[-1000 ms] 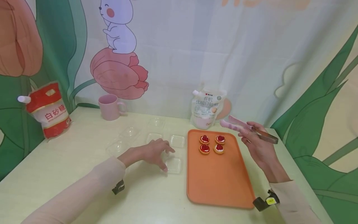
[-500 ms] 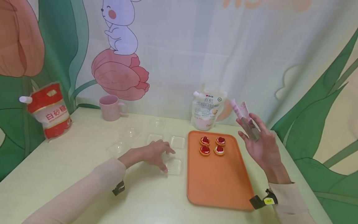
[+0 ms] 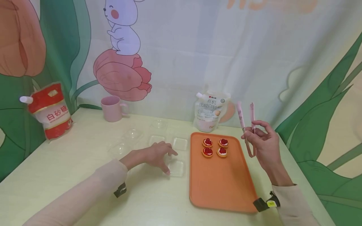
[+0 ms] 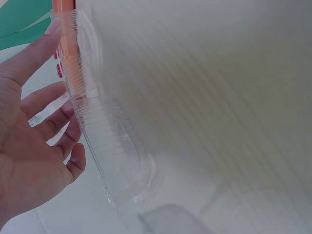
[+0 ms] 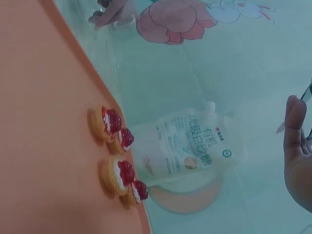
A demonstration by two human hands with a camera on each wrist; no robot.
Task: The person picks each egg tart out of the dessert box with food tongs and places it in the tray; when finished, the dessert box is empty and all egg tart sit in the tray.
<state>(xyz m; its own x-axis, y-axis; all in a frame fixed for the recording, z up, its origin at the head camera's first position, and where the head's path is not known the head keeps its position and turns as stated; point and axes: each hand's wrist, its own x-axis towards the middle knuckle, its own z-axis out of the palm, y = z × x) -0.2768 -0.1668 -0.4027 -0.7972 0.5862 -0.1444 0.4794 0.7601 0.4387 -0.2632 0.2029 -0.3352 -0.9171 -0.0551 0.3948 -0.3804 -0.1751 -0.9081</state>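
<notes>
My left hand (image 3: 156,155) spreads over a clear plastic container (image 3: 176,168) with several square compartments; its thumb and fingertips rest at the container's edge, as the left wrist view shows with the ribbed wall of the container (image 4: 105,131) beside the fingers. My right hand (image 3: 267,146) holds a pair of pink-tipped tongs (image 3: 241,117) upright, tips up and apart, with nothing between them. Below and left of the tongs, several small tarts (image 3: 207,152) with red berries and white cream sit in two rows at the far end of an orange tray (image 3: 220,185).
Behind the tray stands a white sugar pouch (image 3: 210,111). A pink mug (image 3: 111,109) and a red-and-white sugar bag (image 3: 51,111) stand at the back left. Clear domed lids (image 3: 133,134) lie left of the compartments. A printed curtain (image 3: 181,56) hangs behind the table.
My right hand has turned the tongs from lying slantwise to upright, and their tips, close together half a second ago, now stand apart. My left hand stays in place.
</notes>
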